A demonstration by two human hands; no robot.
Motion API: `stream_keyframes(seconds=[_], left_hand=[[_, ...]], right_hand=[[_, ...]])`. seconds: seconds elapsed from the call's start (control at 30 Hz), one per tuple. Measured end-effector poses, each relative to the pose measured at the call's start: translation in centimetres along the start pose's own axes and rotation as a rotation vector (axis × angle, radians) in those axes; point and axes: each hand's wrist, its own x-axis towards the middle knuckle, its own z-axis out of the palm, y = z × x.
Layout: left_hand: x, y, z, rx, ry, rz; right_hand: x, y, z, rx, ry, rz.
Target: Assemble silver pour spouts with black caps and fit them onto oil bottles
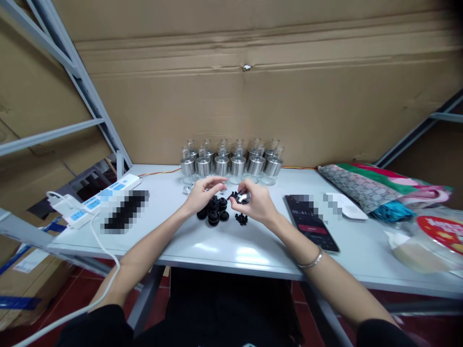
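My right hand point(255, 202) holds a small silver metal part with a black piece point(242, 196) just above the white table point(224, 246). My left hand point(203, 191) hovers close to its left, fingers pinched near the same part; whether it grips anything is unclear. Below the hands lies a pile of black round caps point(214, 211), and a smaller cluster of black bits point(241, 219) sits under my right hand. Behind them, several glass bottles with silver collars point(231, 161) stand in rows against the cardboard wall.
A phone showing a timer point(311, 222) lies right of my right hand, with a white flat device point(349, 209) beyond it. Patterned bags point(376, 190) and a plastic packet point(430, 238) fill the right end. White power strips point(96, 200) and a cable lie left.
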Motion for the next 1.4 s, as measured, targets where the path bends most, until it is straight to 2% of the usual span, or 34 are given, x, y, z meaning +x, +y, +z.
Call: stream_keyframes(seconds=[0.1,0.13,0.2,0.23,0.27,0.33,0.4,0.47,0.53,0.63,0.77,0.83,0.87,0.93,1.1,1.17,1.27,1.4], left_hand=[[1.4,-1.5,-2.2,0.126,0.334,0.09],[2.0,-2.4,-3.3,0.167,0.459,0.083],[3.0,-4.6,-5.8,0.201,0.645,-0.008],[3.5,-5.8,-6.9,0.199,0.687,-0.066],[3.8,-7.1,-7.8,0.18,0.693,-0.122],[4.2,-9.4,-9.1,0.098,0.624,-0.225],[4.4,-11.1,-9.5,0.001,0.477,-0.257],[4.5,-12.0,-9.3,-0.024,0.417,-0.253],[4.5,-12.0,-9.1,0.043,0.444,-0.243],[4.5,-10.7,-9.4,0.251,0.573,-0.164],[4.2,-7.6,-9.7,0.48,0.818,0.067],[3.7,-5.8,-9.1,0.472,0.888,0.135],[3.3,-4.9,-8.4,0.429,0.848,0.159],[2.4,-3.2,-6.6,0.306,0.685,0.178],[-1.2,0.0,-0.4,-0.012,0.082,0.158],[-2.6,0.5,1.6,-0.072,-0.095,0.117],[-4.1,0.3,3.6,-0.07,-0.146,0.092],[-4.9,-1.0,4.7,-0.03,-0.172,0.054]], right_hand=[[0.0,0.1,-0.1,-0.003,0.005,0.007],[0.1,0.1,-0.2,-0.002,0.009,0.006],[0.1,0.1,-0.3,0.0,0.014,0.004],[0.2,0.1,-0.3,0.002,0.015,0.004],[0.2,0.0,-0.3,0.003,0.016,0.003],[0.2,0.0,-0.3,0.007,0.016,-0.003],[0.2,-0.1,-0.3,0.008,0.017,-0.007],[0.2,0.0,-0.2,0.007,0.021,-0.005],[0.2,0.1,-0.2,0.011,0.029,0.002],[0.1,0.2,-0.3,0.022,0.052,0.025],[0.2,0.0,-0.6,0.026,0.085,0.07],[0.3,-0.2,-0.6,0.043,0.074,0.094],[0.4,-0.3,-0.6,0.057,0.066,0.112],[0.4,-0.4,-0.7,0.099,0.058,0.186],[0.8,0.0,-0.9,0.276,0.131,0.456],[1.0,0.3,-1.0,0.357,0.145,0.534],[1.2,0.6,-1.0,0.496,0.133,0.624],[1.3,0.3,-0.7,0.649,0.139,0.646]])
